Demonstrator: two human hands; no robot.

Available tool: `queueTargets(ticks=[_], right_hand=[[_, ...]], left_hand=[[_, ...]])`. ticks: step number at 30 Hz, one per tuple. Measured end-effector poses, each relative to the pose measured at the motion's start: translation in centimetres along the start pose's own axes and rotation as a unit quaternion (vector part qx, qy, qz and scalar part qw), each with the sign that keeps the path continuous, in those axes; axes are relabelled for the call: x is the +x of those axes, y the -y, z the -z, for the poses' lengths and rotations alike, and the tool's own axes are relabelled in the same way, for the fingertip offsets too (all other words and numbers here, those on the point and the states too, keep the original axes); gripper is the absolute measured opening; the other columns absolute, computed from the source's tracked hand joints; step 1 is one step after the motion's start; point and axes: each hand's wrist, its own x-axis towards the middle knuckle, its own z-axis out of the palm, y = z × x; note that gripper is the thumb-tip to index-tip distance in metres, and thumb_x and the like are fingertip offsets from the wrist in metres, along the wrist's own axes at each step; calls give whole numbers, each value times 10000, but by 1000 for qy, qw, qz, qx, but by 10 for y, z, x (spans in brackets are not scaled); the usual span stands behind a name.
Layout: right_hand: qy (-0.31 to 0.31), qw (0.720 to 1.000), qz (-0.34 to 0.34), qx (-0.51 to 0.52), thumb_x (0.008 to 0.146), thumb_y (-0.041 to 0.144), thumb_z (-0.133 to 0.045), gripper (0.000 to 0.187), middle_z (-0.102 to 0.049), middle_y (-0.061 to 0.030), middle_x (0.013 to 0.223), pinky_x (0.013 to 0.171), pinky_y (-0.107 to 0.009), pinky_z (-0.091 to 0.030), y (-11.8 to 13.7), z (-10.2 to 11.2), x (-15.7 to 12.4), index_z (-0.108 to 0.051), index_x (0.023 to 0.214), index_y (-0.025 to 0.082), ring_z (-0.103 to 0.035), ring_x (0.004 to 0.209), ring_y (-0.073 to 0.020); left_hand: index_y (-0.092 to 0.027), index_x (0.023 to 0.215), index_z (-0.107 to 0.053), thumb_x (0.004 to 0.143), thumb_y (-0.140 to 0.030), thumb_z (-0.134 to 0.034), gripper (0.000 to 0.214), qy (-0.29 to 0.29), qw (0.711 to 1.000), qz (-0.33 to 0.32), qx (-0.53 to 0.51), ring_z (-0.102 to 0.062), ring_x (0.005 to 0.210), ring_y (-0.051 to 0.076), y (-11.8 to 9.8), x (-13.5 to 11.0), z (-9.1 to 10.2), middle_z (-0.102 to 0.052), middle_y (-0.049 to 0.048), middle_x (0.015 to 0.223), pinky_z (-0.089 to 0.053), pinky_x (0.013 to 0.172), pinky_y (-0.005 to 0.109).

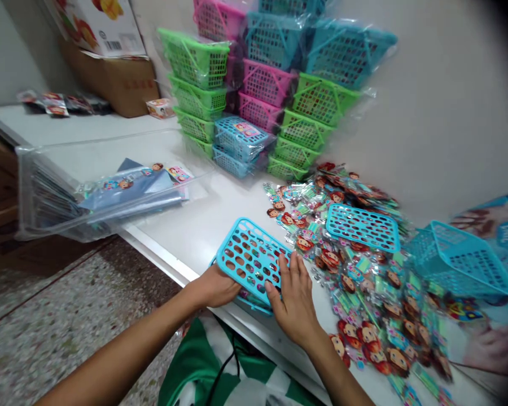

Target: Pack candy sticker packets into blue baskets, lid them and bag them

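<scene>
A blue plastic basket sits at the table's front edge, mostly hidden below a blue perforated lid. The lid lies tilted over its top, and colourful contents show through the holes. My left hand grips the basket's near left side; its fingertips are hidden under the lid. On the lid's right end rests my right hand, fingers stretched out flat and thumb apart. To the right, small clear packets with printed doll figures lie in a loose heap. Another blue lid lies on that heap.
An open blue basket stands at the right. Wrapped green baskets, pink ones and blue ones are stacked against the wall. A clear plastic bin with flat sheets overhangs the table edge at left. A cardboard box stands behind.
</scene>
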Motion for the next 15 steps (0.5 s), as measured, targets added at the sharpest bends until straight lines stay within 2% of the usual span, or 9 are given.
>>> queueTargets(ticks=[2, 3, 6, 7, 8, 9, 10, 13, 15], right_hand=[[0, 1000, 3, -14, 905, 446, -381, 656, -134, -206, 1507, 1029, -598, -241, 0, -1, 0, -175, 1450, 142, -75, 1385, -354], [-2, 1000, 3, -21, 902, 452, -384, 656, -156, -208, 1501, 1026, -598, -245, 0, -2, 1, -192, 1445, 140, -85, 1383, -357], [-7, 999, 3, -44, 881, 480, -401, 657, -207, -206, 1487, 1020, -598, -247, 1, -3, 2, -257, 1425, 140, -130, 1370, -369], [-8, 999, 5, -52, 875, 489, -404, 660, -217, -208, 1482, 1020, -597, -246, 1, -3, 2, -275, 1418, 137, -146, 1365, -373], [-8, 998, 6, -60, 871, 495, -402, 662, -229, -214, 1476, 1020, -594, -244, 2, -4, 3, -291, 1412, 130, -160, 1360, -378], [-6, 998, 8, -69, 869, 499, -397, 664, -242, -224, 1468, 1022, -591, -241, 3, -4, 3, -306, 1404, 117, -173, 1355, -383], [-3, 997, 10, -78, 869, 502, -390, 667, -255, -238, 1458, 1023, -588, -237, 3, -4, 4, -321, 1396, 99, -184, 1350, -388], [3, 995, 12, -101, 872, 506, -371, 675, -265, -272, 1438, 1025, -580, -231, 5, -4, 5, -350, 1376, 58, -197, 1339, -406], [3, 994, 12, -107, 873, 511, -364, 677, -251, -275, 1441, 1023, -580, -232, 6, -5, 5, -351, 1374, 55, -189, 1338, -413]], left_hand=[[-208, 1026, -643, 868, -212, -363, 322, -127, 984, 86, -95, -513, 1159, 206, 4, -1, 1, -617, 46, 1193, -387, 1017, 366], [-201, 962, -663, 850, -214, -395, 291, -212, 956, 137, -148, -536, 1127, 205, 6, -2, 0, -625, 48, 1168, -410, 993, 359], [-178, 794, -658, 829, -224, -409, 255, -457, 817, 248, -250, -614, 970, 193, 15, -7, -3, -595, 65, 1164, -489, 872, 369], [-174, 807, -647, 839, -240, -400, 258, -510, 774, 270, -261, -624, 933, 186, 17, -10, -4, -581, 72, 1174, -506, 829, 366], [-174, 865, -639, 856, -264, -388, 266, -538, 747, 285, -266, -625, 929, 184, 18, -13, -4, -574, 77, 1182, -511, 812, 363], [-180, 966, -623, 876, -297, -378, 286, -538, 741, 297, -270, -615, 971, 190, 19, -16, -5, -568, 82, 1199, -504, 832, 367], [-188, 1084, -588, 889, -334, -382, 319, -509, 757, 306, -275, -587, 1049, 201, 18, -19, -6, -560, 87, 1229, -481, 883, 375], [-195, 1321, -422, 884, -421, -434, 492, -352, 829, 321, -292, -443, 1253, 223, 14, -22, -10, -490, 98, 1349, -359, 1039, 396], [-191, 1350, -389, 878, -449, -443, 540, -303, 842, 334, -297, -418, 1275, 229, 12, -22, -16, -462, 94, 1382, -320, 1070, 403]])
